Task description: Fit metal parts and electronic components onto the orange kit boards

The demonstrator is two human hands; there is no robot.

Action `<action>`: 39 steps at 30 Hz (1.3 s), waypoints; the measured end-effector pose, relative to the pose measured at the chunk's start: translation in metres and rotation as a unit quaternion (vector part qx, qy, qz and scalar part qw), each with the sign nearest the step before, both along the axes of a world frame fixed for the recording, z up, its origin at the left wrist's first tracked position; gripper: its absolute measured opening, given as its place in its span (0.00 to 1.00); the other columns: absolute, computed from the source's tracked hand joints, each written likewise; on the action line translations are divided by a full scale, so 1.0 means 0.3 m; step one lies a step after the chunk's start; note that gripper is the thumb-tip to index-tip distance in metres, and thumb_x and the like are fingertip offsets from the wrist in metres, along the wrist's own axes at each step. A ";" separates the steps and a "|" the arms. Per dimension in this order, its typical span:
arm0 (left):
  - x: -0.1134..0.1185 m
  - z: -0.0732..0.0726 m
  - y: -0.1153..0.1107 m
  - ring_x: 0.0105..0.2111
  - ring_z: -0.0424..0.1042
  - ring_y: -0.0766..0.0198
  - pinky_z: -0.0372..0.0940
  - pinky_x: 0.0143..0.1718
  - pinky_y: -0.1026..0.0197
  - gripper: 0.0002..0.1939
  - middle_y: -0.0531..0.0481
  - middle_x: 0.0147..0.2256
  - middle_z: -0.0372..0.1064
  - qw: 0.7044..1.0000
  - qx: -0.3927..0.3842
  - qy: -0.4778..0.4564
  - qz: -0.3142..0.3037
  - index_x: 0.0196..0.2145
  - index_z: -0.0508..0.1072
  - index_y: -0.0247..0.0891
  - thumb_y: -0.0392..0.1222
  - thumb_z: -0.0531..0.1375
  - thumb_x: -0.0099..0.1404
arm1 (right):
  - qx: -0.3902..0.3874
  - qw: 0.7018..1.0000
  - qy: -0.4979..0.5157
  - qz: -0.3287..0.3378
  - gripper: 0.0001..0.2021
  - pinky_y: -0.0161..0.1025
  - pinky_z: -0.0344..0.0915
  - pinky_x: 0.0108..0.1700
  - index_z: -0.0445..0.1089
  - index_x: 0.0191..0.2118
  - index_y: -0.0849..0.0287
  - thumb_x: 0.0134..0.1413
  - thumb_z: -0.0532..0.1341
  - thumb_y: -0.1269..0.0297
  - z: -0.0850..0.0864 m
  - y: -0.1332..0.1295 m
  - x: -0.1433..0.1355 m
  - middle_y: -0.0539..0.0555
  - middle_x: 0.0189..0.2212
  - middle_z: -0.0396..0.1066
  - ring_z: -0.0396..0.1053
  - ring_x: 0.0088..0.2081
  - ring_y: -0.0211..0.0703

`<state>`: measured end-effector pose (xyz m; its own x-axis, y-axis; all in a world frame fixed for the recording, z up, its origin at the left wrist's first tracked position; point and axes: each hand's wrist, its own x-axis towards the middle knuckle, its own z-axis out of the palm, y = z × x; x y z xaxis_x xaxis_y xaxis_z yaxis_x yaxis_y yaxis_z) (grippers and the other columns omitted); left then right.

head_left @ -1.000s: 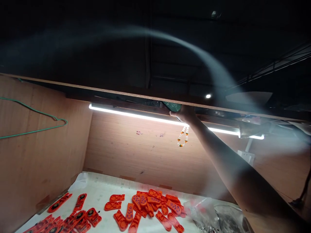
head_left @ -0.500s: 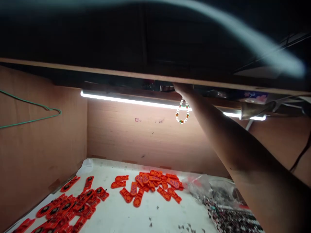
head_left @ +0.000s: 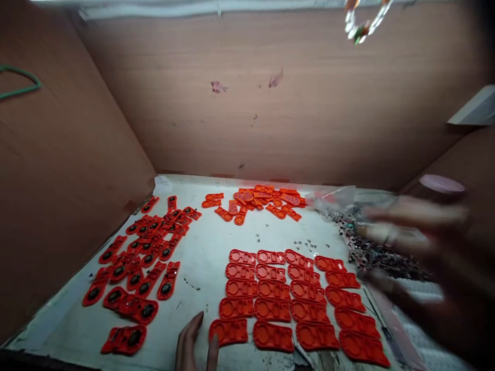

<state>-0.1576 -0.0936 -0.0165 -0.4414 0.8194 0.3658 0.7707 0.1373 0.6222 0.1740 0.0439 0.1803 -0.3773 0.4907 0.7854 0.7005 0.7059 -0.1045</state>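
My left hand [head_left: 191, 345] is at the front edge of the table, only its fingers showing. They are stretched and apart, and the thumb tip meets the left end of a red plastic piece [head_left: 232, 331]. That piece belongs to a grid of similar flat pieces with a round recess, laid in rows. On the right, my right hand [head_left: 417, 252] is smeared by motion over a heap of small dark parts [head_left: 382, 252]. A blurred pink-topped container [head_left: 441, 183] appears just above its fingers; whether the hand holds it I cannot tell.
Red pieces with black round inserts [head_left: 147, 312] lie scattered at left. Orange-red pieces [head_left: 263, 198] are piled at the back beside a clear plastic bag [head_left: 334, 198]. Wooden walls [head_left: 247, 129] enclose the table. A bead string [head_left: 359, 33] hangs above; a green hanger [head_left: 23, 93] is at left.
The view has tilted down, showing the grid of red pieces. An arm reaching up to the shelf has come down; my right hand is now low at right. My left hand has come into view.
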 end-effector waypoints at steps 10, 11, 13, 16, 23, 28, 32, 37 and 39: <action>0.029 0.064 0.106 0.62 0.50 0.52 0.54 0.59 0.45 0.26 0.42 0.62 0.49 0.974 -0.110 -0.033 -0.198 0.62 0.50 0.43 0.47 0.48 0.68 | -0.245 0.930 0.217 -0.165 0.08 0.40 0.64 0.40 0.69 0.35 0.57 0.57 0.58 0.59 -0.653 -0.139 0.017 0.53 0.34 0.70 0.69 0.37 0.44; 0.029 0.061 0.106 0.62 0.48 0.52 0.52 0.59 0.44 0.27 0.42 0.62 0.48 0.971 -0.109 -0.021 -0.211 0.63 0.49 0.43 0.48 0.47 0.69 | -0.240 0.929 0.232 -0.161 0.08 0.40 0.64 0.40 0.69 0.34 0.58 0.57 0.58 0.60 -0.655 -0.122 0.012 0.54 0.34 0.70 0.69 0.36 0.44; 0.029 0.056 0.103 0.63 0.45 0.50 0.50 0.60 0.43 0.30 0.41 0.63 0.45 0.963 -0.115 0.013 -0.243 0.64 0.47 0.42 0.51 0.48 0.68 | -0.223 0.932 0.248 -0.142 0.06 0.41 0.64 0.40 0.69 0.33 0.58 0.56 0.59 0.62 -0.656 -0.087 0.002 0.54 0.33 0.70 0.69 0.36 0.44; 0.032 0.057 0.097 0.64 0.42 0.46 0.47 0.61 0.42 0.34 0.41 0.65 0.40 0.947 -0.135 0.061 -0.286 0.64 0.45 0.43 0.56 0.51 0.65 | -0.199 0.931 0.279 -0.130 0.04 0.41 0.64 0.39 0.69 0.32 0.58 0.56 0.59 0.64 -0.670 -0.051 -0.010 0.53 0.32 0.69 0.68 0.35 0.43; 0.039 0.069 0.105 0.62 0.46 0.48 0.48 0.60 0.43 0.33 0.40 0.63 0.42 0.962 -0.102 -0.046 -0.249 0.63 0.49 0.42 0.59 0.47 0.66 | -0.215 0.913 0.325 -0.119 0.05 0.42 0.63 0.36 0.69 0.30 0.59 0.55 0.59 0.65 -0.715 -0.067 -0.008 0.53 0.29 0.69 0.67 0.32 0.43; 0.035 0.068 0.108 0.62 0.47 0.48 0.49 0.60 0.42 0.23 0.44 0.63 0.43 0.967 -0.089 -0.056 -0.234 0.57 0.62 0.45 0.52 0.50 0.66 | -0.263 0.896 0.338 -0.116 0.08 0.43 0.64 0.36 0.69 0.28 0.58 0.55 0.58 0.62 -0.729 -0.079 -0.006 0.53 0.28 0.69 0.68 0.31 0.44; 0.047 0.076 0.115 0.63 0.42 0.47 0.48 0.60 0.40 0.22 0.48 0.65 0.37 0.954 -0.136 0.069 -0.260 0.57 0.63 0.50 0.48 0.53 0.66 | -0.327 0.865 0.362 -0.118 0.09 0.43 0.64 0.36 0.69 0.29 0.57 0.56 0.58 0.58 -0.747 -0.073 -0.005 0.54 0.30 0.69 0.68 0.32 0.45; 0.051 0.084 0.120 0.63 0.42 0.46 0.49 0.59 0.40 0.28 0.45 0.65 0.38 0.948 -0.159 0.100 -0.257 0.62 0.55 0.48 0.52 0.52 0.65 | -0.354 0.844 0.388 -0.104 0.11 0.39 0.64 0.35 0.69 0.29 0.59 0.56 0.58 0.58 -0.760 -0.067 -0.007 0.54 0.30 0.69 0.67 0.33 0.43; 0.048 0.082 0.120 0.63 0.44 0.47 0.50 0.59 0.40 0.28 0.44 0.65 0.39 0.952 -0.147 0.080 -0.257 0.62 0.54 0.46 0.52 0.50 0.66 | -0.358 0.844 0.387 -0.097 0.10 0.39 0.64 0.34 0.69 0.29 0.60 0.56 0.58 0.59 -0.760 -0.063 -0.016 0.54 0.30 0.69 0.67 0.33 0.42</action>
<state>-0.1432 -0.0576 0.0080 0.0876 0.9892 0.1172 0.8651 -0.1339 0.4835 0.1694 0.0248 -0.0476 0.2541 0.9381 0.2353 0.3226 0.1471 -0.9350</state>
